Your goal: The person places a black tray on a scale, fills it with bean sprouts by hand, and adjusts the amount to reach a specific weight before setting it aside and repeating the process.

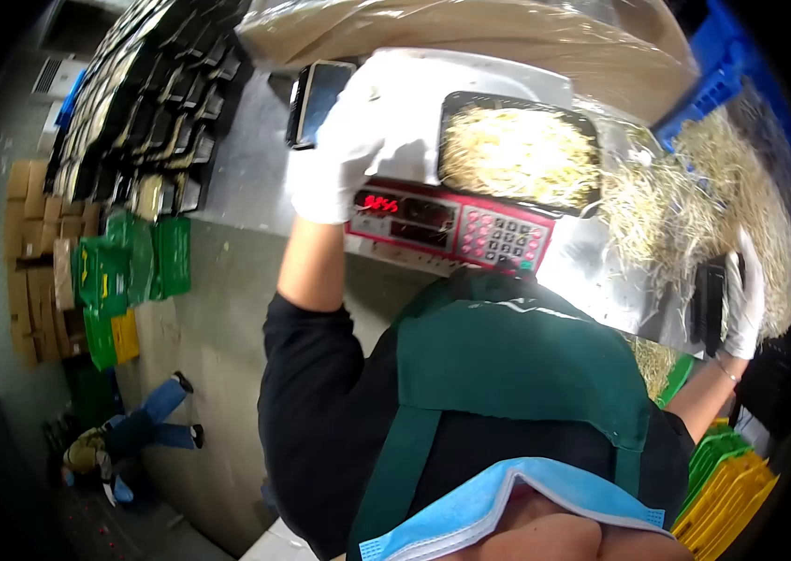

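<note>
A black tray of pale sprouts [519, 154] rests on a red digital scale [451, 224] whose red display is lit. To its left, my left hand [339, 154], in a white glove, is over the left side of the scale beside a dark-screened device [322, 98]; glare hides its fingers. At the right, my gloved right hand [744, 299] grips a black tray [710, 304] held on its side at the table edge. A loose heap of sprouts [667, 201] lies between the scale and that hand.
Filled black trays [152, 112] stand stacked at the upper left. Clear plastic wrap [470, 33] lies behind the scale, with a blue crate [718, 70] at the upper right. Green crates [124, 262] and cartons [35, 224] stand beyond. Another person [124, 435] is at the lower left.
</note>
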Motion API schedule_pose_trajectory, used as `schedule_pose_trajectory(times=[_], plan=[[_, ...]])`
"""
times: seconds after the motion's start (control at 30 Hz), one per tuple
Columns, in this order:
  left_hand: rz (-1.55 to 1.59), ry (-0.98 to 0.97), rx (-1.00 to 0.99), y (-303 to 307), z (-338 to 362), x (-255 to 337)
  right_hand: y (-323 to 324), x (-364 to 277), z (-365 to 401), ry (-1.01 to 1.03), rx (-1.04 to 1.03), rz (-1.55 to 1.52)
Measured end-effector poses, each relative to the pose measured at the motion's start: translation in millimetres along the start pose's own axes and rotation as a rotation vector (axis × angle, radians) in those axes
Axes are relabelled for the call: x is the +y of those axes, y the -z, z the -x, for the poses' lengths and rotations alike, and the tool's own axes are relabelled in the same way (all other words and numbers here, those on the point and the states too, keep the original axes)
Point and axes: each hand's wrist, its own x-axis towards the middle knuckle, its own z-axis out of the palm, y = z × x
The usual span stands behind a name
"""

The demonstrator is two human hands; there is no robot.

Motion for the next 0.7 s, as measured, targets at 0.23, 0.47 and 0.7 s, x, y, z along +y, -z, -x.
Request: schedule_pose_trajectory(times=[0.23, 0.47, 0.7], plan=[[0.084, -0.512, -0.182, -90.7, -8.2, -22.2, -100.4, -211.6, -76.5, 0.741, -0.119, 0.113], [-0.466, -0.615, -0.368, -93.0, -30.4, -26.5, -130.8, -163.8, -73.0, 0.556, -0.313, -0.151], [-0.751, -0.708, -0.238, -95.6, -29.1, -33.8, 1.9, -85.6, -30.8, -0.156, 0.313, -0.731]])
